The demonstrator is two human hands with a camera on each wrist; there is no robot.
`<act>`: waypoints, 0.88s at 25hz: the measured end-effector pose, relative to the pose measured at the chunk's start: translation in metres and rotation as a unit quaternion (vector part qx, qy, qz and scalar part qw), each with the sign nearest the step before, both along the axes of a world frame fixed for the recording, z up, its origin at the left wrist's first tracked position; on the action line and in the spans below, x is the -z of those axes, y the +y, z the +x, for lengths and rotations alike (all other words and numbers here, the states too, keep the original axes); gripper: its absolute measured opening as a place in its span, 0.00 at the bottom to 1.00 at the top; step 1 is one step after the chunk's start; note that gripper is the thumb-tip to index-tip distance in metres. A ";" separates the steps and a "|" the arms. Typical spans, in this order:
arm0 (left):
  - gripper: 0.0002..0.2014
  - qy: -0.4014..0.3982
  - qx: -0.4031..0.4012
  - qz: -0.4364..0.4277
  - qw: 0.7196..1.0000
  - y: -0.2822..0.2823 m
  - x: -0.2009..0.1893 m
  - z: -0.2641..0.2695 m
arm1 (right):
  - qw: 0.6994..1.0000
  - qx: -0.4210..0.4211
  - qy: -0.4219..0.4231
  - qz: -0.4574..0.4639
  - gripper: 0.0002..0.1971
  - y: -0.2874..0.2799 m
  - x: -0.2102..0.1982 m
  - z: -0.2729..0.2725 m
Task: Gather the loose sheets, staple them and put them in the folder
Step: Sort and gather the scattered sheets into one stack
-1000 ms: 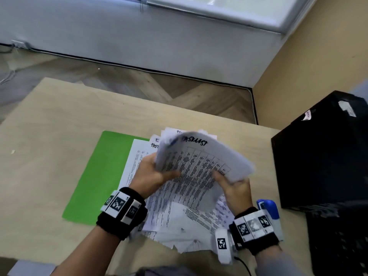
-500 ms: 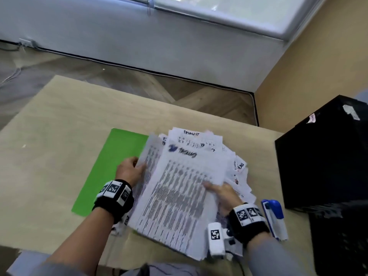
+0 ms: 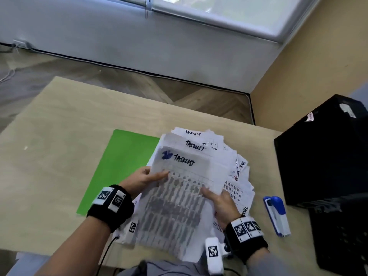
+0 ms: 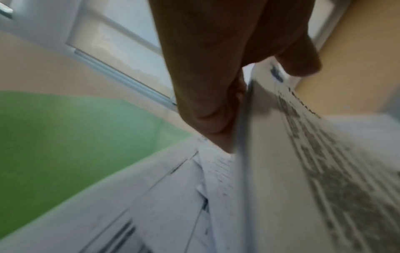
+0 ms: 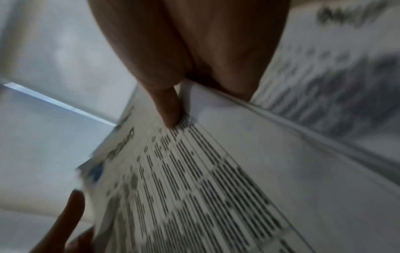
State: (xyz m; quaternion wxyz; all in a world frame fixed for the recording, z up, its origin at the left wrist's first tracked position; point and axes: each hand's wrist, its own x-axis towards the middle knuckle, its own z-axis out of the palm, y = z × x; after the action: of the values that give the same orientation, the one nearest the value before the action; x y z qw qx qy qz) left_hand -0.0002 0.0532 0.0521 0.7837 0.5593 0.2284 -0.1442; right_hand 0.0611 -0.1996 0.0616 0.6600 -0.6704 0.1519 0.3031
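A light wooden table (image 3: 59, 140) fills the lower half of the head view. On it, left of the middle, lies a green folder (image 3: 119, 166), flat and closed, and its right side is tucked under the papers. The left hand (image 3: 139, 181) is just right of the folder, and it pinches the left edge of a bunch of sheets (image 3: 179, 196), with the thumb on top and the fingers under. In the left wrist view the thumb (image 4: 298, 56) lies on the printed top sheet and the fingers (image 4: 207, 119) are curled below the edge. The bunch is tilted up off the table, and its top sheet says "TASKLIST" by a blue scribble. Under the bunch, in the middle of the frame, a messy pile of loose sheets (image 3: 239, 188) fans out on the table toward the right. The right hand (image 3: 223, 206) holds the right edge of the bunch, with the thumb on top and the rest of the hand under the paper. In the right wrist view 1 fingertip (image 5: 171, 118) presses on the printed rows. Near the pile, at the lower right, a blue and white stapler (image 3: 277, 216) lies on the table, apart from both hands. A black box (image 3: 322, 156) stands at the right edge of the frame.
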 end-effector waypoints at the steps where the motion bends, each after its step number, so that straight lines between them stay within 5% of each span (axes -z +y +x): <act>1: 0.28 -0.005 0.000 0.034 0.999 -0.004 -0.001 0.007 | 0.998 0.037 -0.050 -0.028 0.05 -0.013 -0.008 -0.001; 4: 0.14 -0.036 -0.003 0.218 0.975 -0.013 0.007 0.038 | 0.953 0.171 -0.204 -0.144 0.06 -0.053 -0.043 0.003; 7: 0.10 -0.080 0.098 0.398 0.909 -0.029 0.011 0.070 | 0.873 0.291 -0.312 -0.235 0.15 -0.099 -0.079 0.017; 10: 0.08 -0.088 0.177 0.470 0.860 -0.054 0.008 0.095 | 0.793 0.274 -0.392 -0.377 0.17 -0.141 -0.101 0.023; 14: 0.21 -0.121 0.291 0.546 0.776 -0.099 0.012 0.114 | 0.703 0.245 -0.460 -0.485 0.14 -0.174 -0.113 0.014; 18: 0.37 -0.085 0.354 0.562 0.743 -0.125 0.018 0.139 | 0.682 0.209 -0.506 -0.485 0.14 -0.194 -0.110 0.011; 22: 0.46 -0.074 0.436 0.634 0.635 -0.137 0.023 0.152 | 0.689 0.189 -0.517 -0.471 0.11 -0.209 -0.100 0.013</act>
State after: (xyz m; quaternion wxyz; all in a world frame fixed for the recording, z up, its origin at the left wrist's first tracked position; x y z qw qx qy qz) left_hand 0.1522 -0.0837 0.0290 0.0970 0.9619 -0.0651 -0.2472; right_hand 0.0745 -0.4083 0.1613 0.2745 -0.9013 0.0329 -0.3336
